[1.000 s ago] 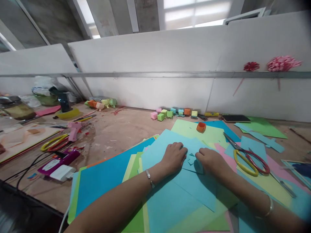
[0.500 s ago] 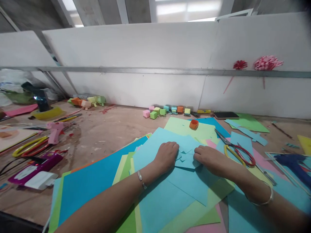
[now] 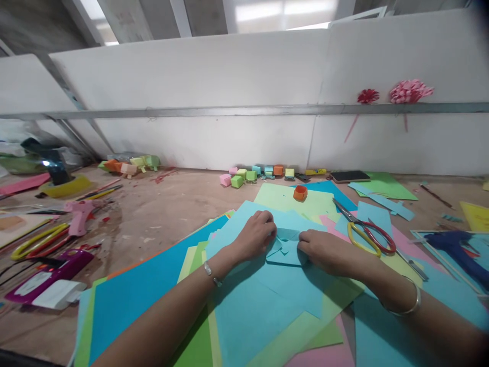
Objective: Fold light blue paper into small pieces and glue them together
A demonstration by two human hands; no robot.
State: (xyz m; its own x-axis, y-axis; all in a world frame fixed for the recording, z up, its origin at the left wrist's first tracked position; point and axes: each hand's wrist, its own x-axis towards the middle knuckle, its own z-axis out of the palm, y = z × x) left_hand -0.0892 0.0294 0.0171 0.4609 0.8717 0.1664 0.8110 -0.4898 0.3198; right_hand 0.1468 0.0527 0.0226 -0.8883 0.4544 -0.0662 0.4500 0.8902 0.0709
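Observation:
Between my hands lies a small cut and folded piece of light blue paper [image 3: 287,257], with creased flaps raised in its middle. My left hand [image 3: 254,233] is closed, its curled fingertips at the piece's upper left side. On the right side, my right hand [image 3: 320,248] pinches the edge, its thumb hidden. The piece rests over larger light blue sheets [image 3: 263,306] on a layered stack of coloured paper. To the right of my right hand, scissors [image 3: 369,234] with one red and one yellow handle loop lie on the paper. A small orange folded paper ring [image 3: 300,192] sits beyond my hands.
Several small paper cubes [image 3: 251,176] line the wall's foot, near a phone [image 3: 350,176]. At left are a pink glue gun [image 3: 79,216], yellow-and-red-handled scissors [image 3: 42,242] and a purple device [image 3: 72,262]. A dark blue glue gun [image 3: 451,250] lies at right.
My left hand has lifted slightly and its fingers have curled more at the paper. The folded piece's near edge stands up a little more. The whole view has shifted slightly.

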